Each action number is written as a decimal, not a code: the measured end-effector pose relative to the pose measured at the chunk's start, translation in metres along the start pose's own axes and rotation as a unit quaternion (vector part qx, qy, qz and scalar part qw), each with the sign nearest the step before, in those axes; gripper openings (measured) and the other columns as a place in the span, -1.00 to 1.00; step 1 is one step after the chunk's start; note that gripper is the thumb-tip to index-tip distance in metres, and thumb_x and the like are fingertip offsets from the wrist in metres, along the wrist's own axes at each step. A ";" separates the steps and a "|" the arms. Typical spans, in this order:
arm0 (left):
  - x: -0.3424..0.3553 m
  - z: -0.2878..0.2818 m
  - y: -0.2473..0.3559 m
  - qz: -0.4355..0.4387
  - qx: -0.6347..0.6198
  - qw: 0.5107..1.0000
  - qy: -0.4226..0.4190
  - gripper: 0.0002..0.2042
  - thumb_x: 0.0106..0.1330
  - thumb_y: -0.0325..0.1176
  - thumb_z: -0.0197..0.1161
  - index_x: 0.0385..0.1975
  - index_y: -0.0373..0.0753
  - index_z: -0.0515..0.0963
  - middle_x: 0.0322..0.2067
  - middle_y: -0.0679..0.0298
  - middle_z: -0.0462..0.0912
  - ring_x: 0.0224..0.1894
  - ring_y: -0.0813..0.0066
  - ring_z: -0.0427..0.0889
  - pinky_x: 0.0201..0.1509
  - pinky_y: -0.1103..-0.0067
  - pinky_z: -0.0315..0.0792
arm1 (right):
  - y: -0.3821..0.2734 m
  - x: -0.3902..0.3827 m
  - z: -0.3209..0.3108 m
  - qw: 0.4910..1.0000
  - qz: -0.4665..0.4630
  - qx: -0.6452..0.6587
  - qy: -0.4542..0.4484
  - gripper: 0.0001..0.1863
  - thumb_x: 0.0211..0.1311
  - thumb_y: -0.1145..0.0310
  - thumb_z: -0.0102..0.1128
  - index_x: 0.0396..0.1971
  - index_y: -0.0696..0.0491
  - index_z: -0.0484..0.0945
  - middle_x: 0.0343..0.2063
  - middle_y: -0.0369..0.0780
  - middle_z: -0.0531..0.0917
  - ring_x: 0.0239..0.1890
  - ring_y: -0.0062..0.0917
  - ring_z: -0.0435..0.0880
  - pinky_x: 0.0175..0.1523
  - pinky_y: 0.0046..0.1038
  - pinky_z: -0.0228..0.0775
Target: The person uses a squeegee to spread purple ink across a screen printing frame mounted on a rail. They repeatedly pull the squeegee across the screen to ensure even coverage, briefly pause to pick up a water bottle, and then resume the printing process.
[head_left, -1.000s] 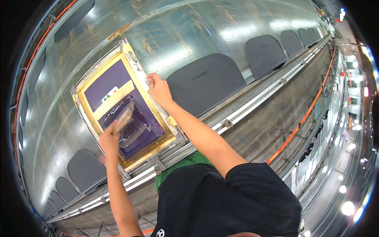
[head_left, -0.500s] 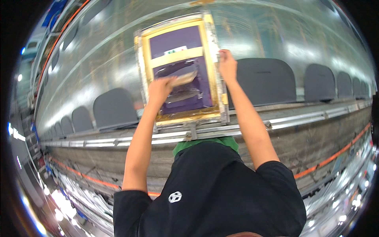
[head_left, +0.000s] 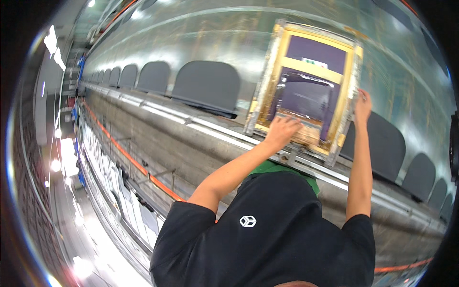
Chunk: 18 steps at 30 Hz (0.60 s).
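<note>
My left hand is closed on a squeegee with a broad tan, wood-like handle, at the near end of a screen-printing frame. The frame has worn metal sides and yellow tape round a purple mesh. Shiny wet ink outlines the lower purple area. A small white patch with green marks shows above the yellow cross strip. My right hand is at the frame's right side, fingers curled against its edge. Its fingertips are partly hidden.
Dark grey rounded panels lie in a row on the long glossy table, on both sides of the frame. A metal rail runs along the near table edge. An orange line runs behind me.
The squeegee has come from mid-screen to the frame's near end in my left hand. My view has turned, so the frame appears farther right and tilted. My right hand remains at its right edge.
</note>
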<state>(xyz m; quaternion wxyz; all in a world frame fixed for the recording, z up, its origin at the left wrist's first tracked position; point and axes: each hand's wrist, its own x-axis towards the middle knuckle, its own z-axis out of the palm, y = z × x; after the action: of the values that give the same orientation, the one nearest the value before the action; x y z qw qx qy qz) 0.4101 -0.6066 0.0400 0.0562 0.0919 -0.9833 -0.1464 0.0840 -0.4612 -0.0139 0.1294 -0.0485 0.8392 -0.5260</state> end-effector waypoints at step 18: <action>-0.151 -0.154 -0.352 -0.093 0.017 0.995 -0.033 -0.50 0.02 -0.50 0.28 0.04 0.07 0.64 0.06 0.45 0.65 0.08 0.40 0.57 0.03 0.37 0.34 | -0.149 -0.159 0.364 0.991 -0.123 0.045 0.020 -0.74 0.48 0.25 0.00 -0.05 0.06 0.58 -0.64 -0.40 0.38 -0.60 -0.72 0.28 -0.46 -0.54 0.15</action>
<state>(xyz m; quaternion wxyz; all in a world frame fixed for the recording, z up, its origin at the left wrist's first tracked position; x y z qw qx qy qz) 0.6369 -0.9503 0.0687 0.0079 0.1791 -0.9742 -0.1374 0.3261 -0.8089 -0.0045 0.0484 -0.1353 0.8049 -0.5757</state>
